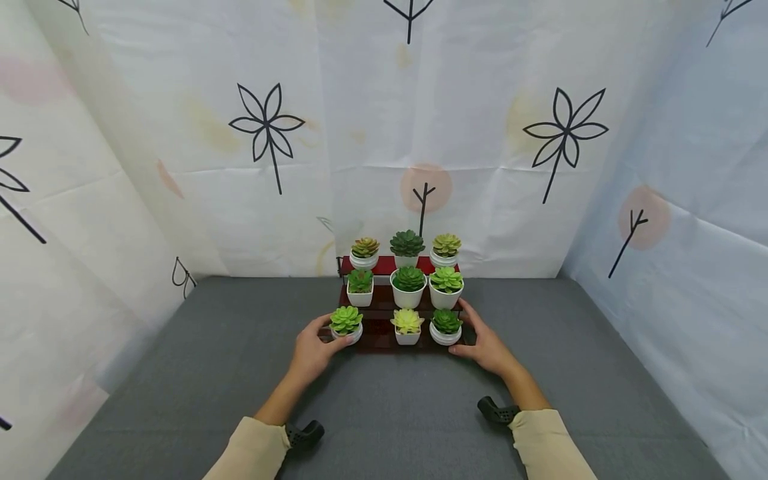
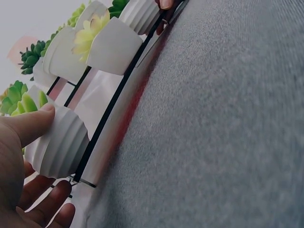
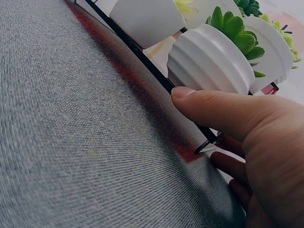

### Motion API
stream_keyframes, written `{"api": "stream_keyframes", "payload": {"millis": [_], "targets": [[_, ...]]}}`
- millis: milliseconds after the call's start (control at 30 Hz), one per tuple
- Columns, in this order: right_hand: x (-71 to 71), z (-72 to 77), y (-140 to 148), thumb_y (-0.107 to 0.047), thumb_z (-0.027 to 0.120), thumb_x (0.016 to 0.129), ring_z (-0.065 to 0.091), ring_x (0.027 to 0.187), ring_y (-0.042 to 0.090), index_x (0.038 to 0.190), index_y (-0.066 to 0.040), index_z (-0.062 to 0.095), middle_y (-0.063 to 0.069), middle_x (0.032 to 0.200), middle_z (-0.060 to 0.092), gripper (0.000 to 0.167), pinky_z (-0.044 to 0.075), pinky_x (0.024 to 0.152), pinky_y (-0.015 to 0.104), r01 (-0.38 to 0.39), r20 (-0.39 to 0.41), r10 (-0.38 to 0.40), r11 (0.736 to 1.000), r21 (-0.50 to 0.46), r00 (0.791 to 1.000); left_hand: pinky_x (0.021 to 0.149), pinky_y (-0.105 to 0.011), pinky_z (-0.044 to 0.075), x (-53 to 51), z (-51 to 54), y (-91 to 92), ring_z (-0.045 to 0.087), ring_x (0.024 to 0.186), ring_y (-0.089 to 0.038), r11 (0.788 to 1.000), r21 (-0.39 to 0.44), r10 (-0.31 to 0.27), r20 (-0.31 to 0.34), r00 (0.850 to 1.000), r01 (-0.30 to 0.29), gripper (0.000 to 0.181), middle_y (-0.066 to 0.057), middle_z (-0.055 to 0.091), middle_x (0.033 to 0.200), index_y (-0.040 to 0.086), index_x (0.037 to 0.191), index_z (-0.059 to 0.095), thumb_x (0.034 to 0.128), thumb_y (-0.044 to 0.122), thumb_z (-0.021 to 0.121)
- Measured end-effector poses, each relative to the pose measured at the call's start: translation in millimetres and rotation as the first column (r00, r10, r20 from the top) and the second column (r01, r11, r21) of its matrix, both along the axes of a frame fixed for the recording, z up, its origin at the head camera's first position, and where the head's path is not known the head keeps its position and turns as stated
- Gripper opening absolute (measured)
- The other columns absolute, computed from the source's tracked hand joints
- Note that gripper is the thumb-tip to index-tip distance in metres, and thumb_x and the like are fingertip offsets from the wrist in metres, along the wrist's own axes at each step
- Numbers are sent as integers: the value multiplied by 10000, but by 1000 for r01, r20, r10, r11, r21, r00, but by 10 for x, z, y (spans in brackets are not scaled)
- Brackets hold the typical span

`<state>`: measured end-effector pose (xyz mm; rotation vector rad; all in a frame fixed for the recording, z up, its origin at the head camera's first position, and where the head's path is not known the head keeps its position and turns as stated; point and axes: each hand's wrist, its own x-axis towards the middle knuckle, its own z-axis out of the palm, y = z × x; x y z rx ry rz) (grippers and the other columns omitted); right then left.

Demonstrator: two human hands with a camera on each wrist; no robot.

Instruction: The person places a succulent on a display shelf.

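A three-tier display shelf (image 1: 378, 329) with dark red, shiny tiers holds several potted succulents. At its front left corner my left hand (image 1: 314, 348) holds a light green succulent (image 1: 346, 320) in a ribbed white pot (image 2: 61, 142); in the left wrist view the thumb lies on the pot's rim and the fingers curl beneath and behind it. My right hand (image 1: 487, 348) grips the shelf's front right corner, its thumb (image 3: 209, 107) on the black front edge (image 3: 147, 66) and its fingers around the end. Right by that thumb stands a darker green succulent (image 1: 446, 321) in a ribbed white pot.
A yellow-green succulent (image 1: 407, 321) in a square white pot stands mid-way along the front tier. Other potted succulents fill the middle and back tiers. Under the shelf lies a grey cloth-covered table (image 1: 396, 413), with a patterned white curtain (image 1: 372, 120) behind and at both sides.
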<state>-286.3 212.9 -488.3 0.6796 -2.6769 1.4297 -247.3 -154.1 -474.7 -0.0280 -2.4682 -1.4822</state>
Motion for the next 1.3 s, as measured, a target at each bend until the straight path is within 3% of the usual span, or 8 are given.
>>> {"api": "stream_keyframes", "payload": {"millis": [400, 1300], "targets": [[-5, 12, 2, -201, 809, 805, 362, 1318, 479, 1564, -119, 148, 301, 1437, 401, 1010, 292, 990, 685, 10, 0, -10, 1000, 13, 1000, 810, -428, 520, -28, -25, 85, 603, 1014, -266, 1000, 11, 11, -3, 1000, -11, 621, -115, 628, 1176, 65, 1300, 605, 762, 254, 850], [30, 8, -6, -216, 806, 811, 357, 1325, 471, 1566, -126, 150, 294, 1443, 397, 1005, 297, 994, 676, 14, 2, -14, 1000, 18, 1000, 943, -539, 421, -42, -46, 232, 545, 1134, -321, 996, -87, -7, -26, 1000, 5, 642, -132, 622, 1223, 66, 1301, 615, 761, 326, 845]]}}
